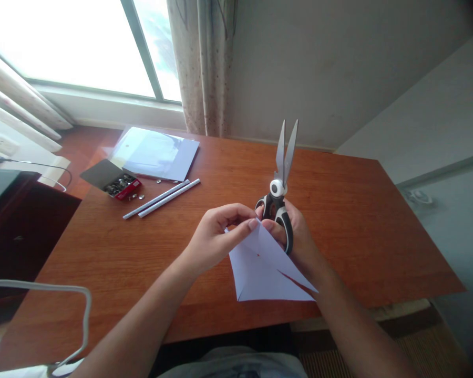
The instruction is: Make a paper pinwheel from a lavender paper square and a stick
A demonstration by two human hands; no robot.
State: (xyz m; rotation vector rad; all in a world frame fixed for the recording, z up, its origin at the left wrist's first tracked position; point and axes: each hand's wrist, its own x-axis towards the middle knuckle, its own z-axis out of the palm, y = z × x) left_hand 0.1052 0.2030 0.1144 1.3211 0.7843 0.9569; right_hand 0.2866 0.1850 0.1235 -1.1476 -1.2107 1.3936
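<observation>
A white sheet of paper hangs from my fingers over the near part of the table, with a slit cut in from its right corner and a small hole near its middle. My left hand pinches its upper corner between thumb and fingers. Around the black-and-white handles of a pair of scissors, my right hand is closed. The blades point up and away, slightly parted. My right thumb and fingertips also meet the paper's top edge beside my left fingertips.
Two rolled paper sticks lie on the wooden table at the left. Behind them sit an open red box of metal thumbtacks, a few loose tacks, and a clear sleeve with paper sheets. A white cable-like bar rises at the lower left.
</observation>
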